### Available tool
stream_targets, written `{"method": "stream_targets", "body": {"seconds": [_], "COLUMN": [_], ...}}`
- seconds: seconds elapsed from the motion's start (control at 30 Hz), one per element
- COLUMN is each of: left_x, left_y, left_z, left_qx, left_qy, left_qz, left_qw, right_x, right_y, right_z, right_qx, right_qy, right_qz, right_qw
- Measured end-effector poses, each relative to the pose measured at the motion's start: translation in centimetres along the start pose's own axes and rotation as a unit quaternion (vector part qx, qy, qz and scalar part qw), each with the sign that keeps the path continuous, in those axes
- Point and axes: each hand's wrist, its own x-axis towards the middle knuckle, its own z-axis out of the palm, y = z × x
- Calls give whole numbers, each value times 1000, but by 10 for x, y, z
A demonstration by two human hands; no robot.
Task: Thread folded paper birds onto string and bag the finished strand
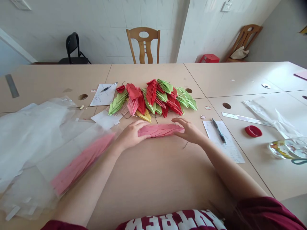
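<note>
Holds strip (159,130) of stacked pink folds flat on table (153,185), long axis left to right, dead centre in front of chest. Curls left hand (130,135) round left end, fingers closed over top edge. Clasps right end with right hand (189,131), fingers together and laid over top, thumb hidden. Looks like squeezing inward from both ends to hold folds packed and square. Rests strip on table, probably to take weight and stop fanning. Cannot tell how hard either hand presses.

Has pile (153,99) of red, green, pink and one yellow folded pieces just behind strip, near but apart, probably for easy reach without crowding hands.

Has pen (218,130) lying on sheet (225,143) just right of right hand, likely parked there for a quick grab. Has second pen (109,87) on second sheet (103,95) left of pile. Has red cap (253,131) and ruler (244,118) further right, well apart from strip, so out of the way.

Has plastic bags (28,137) heaped at left, one with blurred pink stack (79,164) inside, just beside left forearm and off the working patch, presumably stock kept wrapped. Faces chair (143,44) across table, pushed back against wall.
</note>
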Motion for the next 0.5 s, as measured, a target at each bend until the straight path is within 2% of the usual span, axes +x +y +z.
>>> {"method": "stream_targets", "body": {"seconds": [0.13,0.3,0.5], "left_x": [-1,0,-2], "left_y": [-11,-27,-20], "left_z": [16,28,26], "left_qx": [30,20,73], "left_qy": [-38,-56,-64], "left_qz": [31,63,83], "left_qw": [998,996,992], "right_x": [3,9,11], "right_y": [3,11,12], "right_z": [12,20,22], "right_qx": [7,6,-19], "right_qy": [-50,-55,-58], "right_qz": [-61,-113,-147], "right_qw": [997,992,987]}}
